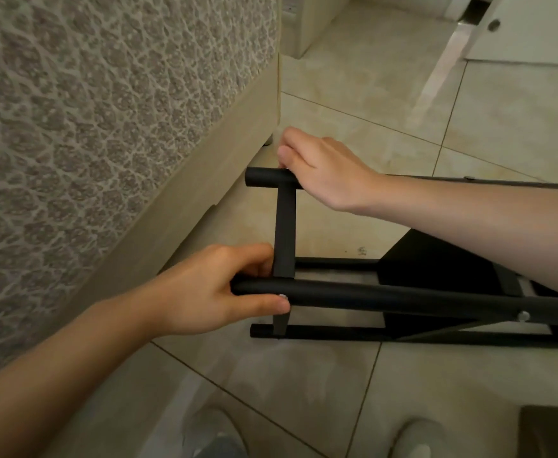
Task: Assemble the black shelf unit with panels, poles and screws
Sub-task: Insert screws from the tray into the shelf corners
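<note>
The black shelf unit [403,297] lies on its side on the tiled floor, its poles running left to right. My left hand [211,292] grips the end of the nearest pole, thumb by a silver screw [282,296]. My right hand [323,166] holds the far pole [264,177] near its end. A flat black crossbar [284,226] joins the two poles between my hands. Another silver screw [523,315] sits further along the near pole. A black panel [436,259] shows inside the frame, partly hidden by my right forearm.
A bed or sofa with patterned grey fabric [89,127] and a beige base [204,180] stands close on the left. White furniture [519,28] is at the top right. My feet [214,434] are below, and a dark object [552,431] sits at the bottom right.
</note>
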`<state>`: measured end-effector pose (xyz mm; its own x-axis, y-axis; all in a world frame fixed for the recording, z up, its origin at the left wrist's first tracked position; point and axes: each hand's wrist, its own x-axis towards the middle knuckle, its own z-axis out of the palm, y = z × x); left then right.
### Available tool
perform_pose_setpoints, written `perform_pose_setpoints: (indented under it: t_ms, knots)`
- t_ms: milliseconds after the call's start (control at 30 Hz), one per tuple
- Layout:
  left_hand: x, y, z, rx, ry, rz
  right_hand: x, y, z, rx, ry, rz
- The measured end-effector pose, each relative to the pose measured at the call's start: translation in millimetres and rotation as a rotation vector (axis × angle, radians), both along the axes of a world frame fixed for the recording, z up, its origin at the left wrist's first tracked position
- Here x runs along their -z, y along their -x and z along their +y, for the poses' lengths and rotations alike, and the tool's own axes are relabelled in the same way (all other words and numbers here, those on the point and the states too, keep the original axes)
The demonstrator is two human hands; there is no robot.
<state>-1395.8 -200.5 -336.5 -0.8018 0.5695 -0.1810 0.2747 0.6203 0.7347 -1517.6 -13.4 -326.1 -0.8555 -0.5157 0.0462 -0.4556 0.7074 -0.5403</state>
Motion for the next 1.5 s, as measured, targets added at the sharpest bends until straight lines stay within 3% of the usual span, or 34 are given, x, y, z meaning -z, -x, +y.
perform_pose_setpoints:
  t_ms: [267,733,867,1367,1500]
  knots:
    - [21.4,-9.6,-3.1,-0.023,-0.134,0.225,4.3,-12.0,-1.0,-0.034,0.072,0.040]
    - [33.2,-21.4,1.9,-0.202,-0.272,0.306,6.5,-17.3,-2.7,-0.029,0.100,0.072]
    - [34.5,-20.5,4.4,-0.108,-0.183,0.416,7.6,-16.1,-2.4,-0.017,0.116,0.073]
    - [40.0,-15.8,16.5,-0.104,-0.286,0.365,5.7,-20.7,11.7,-0.075,0.131,0.069]
    - [39.7,-15.7,14.6,-0.098,-0.301,0.343,-2.7,-34.3,30.5,-0.155,0.230,0.211]
